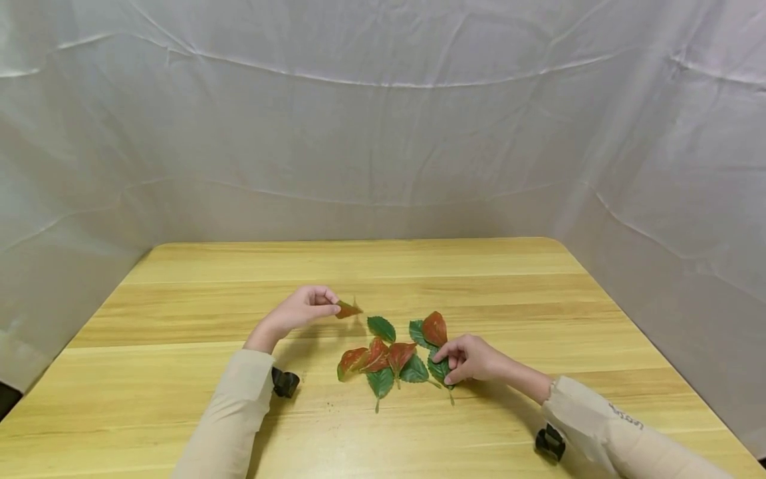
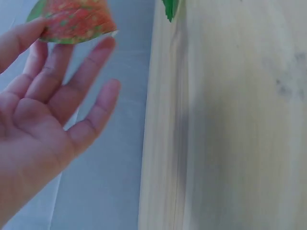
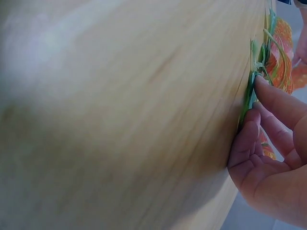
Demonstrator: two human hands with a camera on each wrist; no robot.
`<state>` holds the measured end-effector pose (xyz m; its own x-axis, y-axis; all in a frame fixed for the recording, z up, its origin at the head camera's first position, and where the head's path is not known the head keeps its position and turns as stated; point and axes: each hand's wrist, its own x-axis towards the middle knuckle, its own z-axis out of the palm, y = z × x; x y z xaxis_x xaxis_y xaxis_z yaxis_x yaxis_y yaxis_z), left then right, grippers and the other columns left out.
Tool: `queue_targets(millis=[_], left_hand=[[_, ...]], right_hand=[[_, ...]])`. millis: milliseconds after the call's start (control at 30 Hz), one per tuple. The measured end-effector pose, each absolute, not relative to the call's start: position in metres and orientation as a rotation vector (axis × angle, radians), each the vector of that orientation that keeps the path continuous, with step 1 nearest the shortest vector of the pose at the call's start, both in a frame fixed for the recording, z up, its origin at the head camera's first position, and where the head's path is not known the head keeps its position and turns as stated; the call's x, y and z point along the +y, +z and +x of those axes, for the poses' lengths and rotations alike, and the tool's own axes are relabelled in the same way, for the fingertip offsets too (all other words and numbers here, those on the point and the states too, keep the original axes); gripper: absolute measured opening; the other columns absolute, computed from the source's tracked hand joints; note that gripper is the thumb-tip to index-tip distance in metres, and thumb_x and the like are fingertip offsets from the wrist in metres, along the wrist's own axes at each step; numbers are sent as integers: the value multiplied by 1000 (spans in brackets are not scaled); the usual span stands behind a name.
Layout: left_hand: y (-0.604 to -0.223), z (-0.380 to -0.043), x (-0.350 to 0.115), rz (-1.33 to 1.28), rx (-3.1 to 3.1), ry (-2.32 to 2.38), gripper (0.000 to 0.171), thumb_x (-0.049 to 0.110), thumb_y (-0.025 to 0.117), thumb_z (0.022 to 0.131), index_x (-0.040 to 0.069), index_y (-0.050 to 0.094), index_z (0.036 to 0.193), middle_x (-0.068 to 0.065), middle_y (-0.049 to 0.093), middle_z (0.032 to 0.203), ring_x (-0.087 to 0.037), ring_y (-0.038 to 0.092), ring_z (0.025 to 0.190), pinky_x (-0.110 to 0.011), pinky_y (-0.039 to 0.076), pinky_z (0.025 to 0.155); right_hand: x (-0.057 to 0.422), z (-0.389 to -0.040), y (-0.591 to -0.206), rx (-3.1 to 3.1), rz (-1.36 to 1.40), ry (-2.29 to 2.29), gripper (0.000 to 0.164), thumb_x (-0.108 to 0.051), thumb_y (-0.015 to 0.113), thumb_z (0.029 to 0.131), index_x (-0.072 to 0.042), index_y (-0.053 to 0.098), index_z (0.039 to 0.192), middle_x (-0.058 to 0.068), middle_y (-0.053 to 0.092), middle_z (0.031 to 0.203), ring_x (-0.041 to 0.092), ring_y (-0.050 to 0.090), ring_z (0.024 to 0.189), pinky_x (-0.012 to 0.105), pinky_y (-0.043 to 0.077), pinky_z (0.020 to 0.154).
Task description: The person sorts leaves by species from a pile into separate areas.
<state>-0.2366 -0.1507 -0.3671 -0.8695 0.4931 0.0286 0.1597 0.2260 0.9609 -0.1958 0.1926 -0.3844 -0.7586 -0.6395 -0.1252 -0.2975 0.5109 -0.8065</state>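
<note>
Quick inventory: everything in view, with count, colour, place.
Table: one, yellow wood, across the foreground
Green leaves: five, green, on the table
Red leaves: five, red, four among the green ones, one raised
Specks: several, dark, on the table
Sheet: count unclear, grey, behind and beside the table
Wrist devices: two, black, one per wrist
Sleeves: two, beige, on the forearms
Left hand: one, bare, holding a red leaf
Right hand: one, bare, pinching a green leaf

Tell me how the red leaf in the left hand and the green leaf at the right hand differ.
The red leaf is mottled with a green edge; the green leaf shows only green. The red leaf is raised above the table; the green leaf is down at it. Both are touched: one by the left hand, one by the right hand.
</note>
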Motion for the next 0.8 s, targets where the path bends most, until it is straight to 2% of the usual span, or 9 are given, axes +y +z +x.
queue_targets(millis=[167,233,333,433,567,800], left_hand=[[-365,-237,-154,533,2193,1834,22,5,54,87,-9,50,105,-5,65,82,-15,59,75,-48,42,82],[-365,-237,-155,509,2186,1870,27,4,54,88,-10,47,109,-7,65,84,-15,60,71,-49,45,78],[-367,-237,-158,478,2185,1902,24,4,54,88,-8,47,107,-7,64,82,-16,59,64,-49,47,71],[-368,-237,-161,437,2179,1932,17,4,54,88,-7,52,100,-5,62,79,-16,58,60,-44,50,66],[-368,-237,-168,373,2182,1960,20,5,55,87,-11,55,100,-5,63,79,-16,59,60,-37,52,61],[-365,-238,-180,312,2135,2029,38,-6,60,80,-18,47,113,-10,61,92,-20,62,70,-40,51,69]], right_hand=[[193,-196,-385,2348,-767,-1137,29,5,71,69,8,63,98,0,49,64,5,36,49,17,34,45],[193,-196,-385,2346,-766,-1137,29,5,71,69,8,63,98,0,49,64,5,36,49,17,34,45],[193,-196,-384,2344,-769,-1137,29,5,71,69,8,63,98,0,49,64,5,37,49,17,34,45],[193,-196,-384,2346,-772,-1131,29,5,71,69,8,63,97,0,50,64,5,38,50,17,35,46],[193,-196,-384,2346,-763,-1128,29,4,71,69,8,63,97,0,50,64,5,37,50,17,34,46],[192,-196,-384,2348,-756,-1124,29,5,71,69,8,63,97,0,49,64,6,37,50,17,33,46]])
